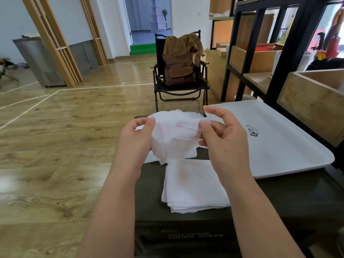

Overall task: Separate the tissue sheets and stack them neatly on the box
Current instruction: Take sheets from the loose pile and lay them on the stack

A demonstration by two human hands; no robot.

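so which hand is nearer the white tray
Right. The right hand pinches the tissue just beside the tray's near-left edge, overlapping it in view. The left hand grips the tissue's far side, farther from the tray.

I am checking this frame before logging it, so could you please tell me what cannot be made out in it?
- Sheet count in the held tissue wad: crumpled, gripped by left hand and right hand, head view.
- Pile behind: mostly hidden by the wad.
- Stack count: edges too fine.
- Box lettering: blurred.
- Tray logo: too small.
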